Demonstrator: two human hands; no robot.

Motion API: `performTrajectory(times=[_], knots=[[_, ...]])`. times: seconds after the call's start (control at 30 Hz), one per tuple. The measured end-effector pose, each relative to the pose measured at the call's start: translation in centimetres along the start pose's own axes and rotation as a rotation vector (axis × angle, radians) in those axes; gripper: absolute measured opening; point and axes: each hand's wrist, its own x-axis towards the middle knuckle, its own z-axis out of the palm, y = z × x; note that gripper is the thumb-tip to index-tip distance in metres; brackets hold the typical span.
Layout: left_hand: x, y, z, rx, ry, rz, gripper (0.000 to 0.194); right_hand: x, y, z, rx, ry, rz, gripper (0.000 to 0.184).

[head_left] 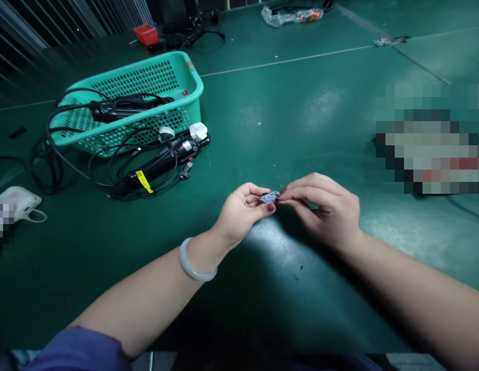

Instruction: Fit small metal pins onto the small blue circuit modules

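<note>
A small blue circuit board [269,197] is held above the green table, near the middle of the head view. My left hand [245,208] pinches it from the left, thumb on the near side and fingers behind. From the right, my right hand [324,206] reaches its closed fingertips to the board's right edge. Those fingertips touch or grip the edge; whether they hold some tiny part there I cannot make out. A pale bangle [195,265] circles my left wrist.
A green plastic basket [198,85] with black cabled devices stands at the back left. Another black cabled device [158,165] with a yellow tag lies before it. At the far left is a white object [22,203]; a red bin [146,34] and a plastic-wrapped item [289,16] lie at the back.
</note>
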Motion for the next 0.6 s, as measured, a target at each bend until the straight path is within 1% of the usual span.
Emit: performTrajectory(times=[0.17, 0.37, 0.5, 0.6], knots=[[-0.08, 0.01, 0.03, 0.003, -0.014, -0.008, 0.034, 0.09, -0.03, 0.1, 0.015, 0.015, -0.031, 0.011], [-0.07, -0.22, -0.1, -0.012, -0.014, 0.017, 0.033, 0.24, 0.16, 0.02, 0.117, -0.029, 0.104, 0.011], [0.04, -0.24, -0.07, -0.019, -0.015, 0.014, 0.033, 0.4, 0.26, -0.01, 0.18, -0.032, 0.115, 0.012], [0.09, -0.06, 0.05, -0.033, -0.001, 0.014, 0.033, 0.47, 0.61, -0.21, 0.156, -0.056, 0.14, 0.012]])
